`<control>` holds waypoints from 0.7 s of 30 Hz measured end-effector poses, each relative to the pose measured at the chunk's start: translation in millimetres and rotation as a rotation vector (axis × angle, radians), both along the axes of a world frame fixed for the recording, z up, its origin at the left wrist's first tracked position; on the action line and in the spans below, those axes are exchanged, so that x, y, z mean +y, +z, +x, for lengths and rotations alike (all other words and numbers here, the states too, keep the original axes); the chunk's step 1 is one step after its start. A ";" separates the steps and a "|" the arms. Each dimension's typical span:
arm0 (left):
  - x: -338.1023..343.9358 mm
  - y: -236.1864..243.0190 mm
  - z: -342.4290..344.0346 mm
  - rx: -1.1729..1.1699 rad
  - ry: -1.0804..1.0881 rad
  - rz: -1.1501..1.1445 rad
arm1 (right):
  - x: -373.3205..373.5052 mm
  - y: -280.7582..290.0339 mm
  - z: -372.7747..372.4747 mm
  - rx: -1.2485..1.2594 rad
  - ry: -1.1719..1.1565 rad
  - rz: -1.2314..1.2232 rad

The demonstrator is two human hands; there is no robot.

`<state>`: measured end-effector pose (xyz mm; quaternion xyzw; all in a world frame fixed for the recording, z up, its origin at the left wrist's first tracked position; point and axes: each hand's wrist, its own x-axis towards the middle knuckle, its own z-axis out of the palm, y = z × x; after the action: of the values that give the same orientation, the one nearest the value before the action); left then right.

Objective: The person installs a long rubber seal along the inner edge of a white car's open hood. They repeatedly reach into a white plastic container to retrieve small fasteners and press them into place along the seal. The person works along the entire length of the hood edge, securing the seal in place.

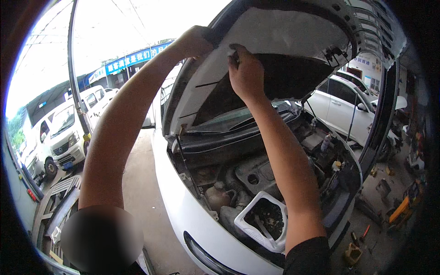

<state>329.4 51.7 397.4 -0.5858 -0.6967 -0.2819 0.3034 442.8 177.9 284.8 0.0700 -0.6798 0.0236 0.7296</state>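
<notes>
The raised hood (284, 27) of a white car (172, 183) stands over its engine bay, its bare underside and a dark insulation pad (270, 75) facing me. At the hood's left edge, my left hand (197, 41) is closed around the rim, its fingertips partly hidden. My right hand (247, 73) is up near the underside, left of the pad. Thumb and fingers are bent together there; a small pale spot shows at the fingertips, too small to name. Below my right forearm, a white plastic basket (247, 217) with small dark pieces in it rests on the front of the engine bay.
A prop rod (188, 167) rises along the bay's left side. White vans (64, 133) stand at the left, another white car (337, 103) at the right behind a dark post (378, 123). Tools, including an orange-handled one (365, 232), lie on the right floor.
</notes>
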 end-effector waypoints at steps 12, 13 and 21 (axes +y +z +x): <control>-9.1 -0.3 10.0 -0.139 -0.054 -0.054 | -16.7 11.9 -42.4 0.042 -0.227 0.185; -8.5 0.3 8.3 -0.135 -0.037 -0.064 | -16.6 11.6 -44.5 0.004 -0.228 0.172; -6.0 9.6 9.6 -0.049 0.005 -0.172 | -13.5 5.0 -50.5 -0.125 -0.359 0.195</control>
<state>339.0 45.7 407.0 -0.6008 -0.7271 -0.2343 0.2356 392.3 164.5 289.7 0.0164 -0.7244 -0.1681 0.6684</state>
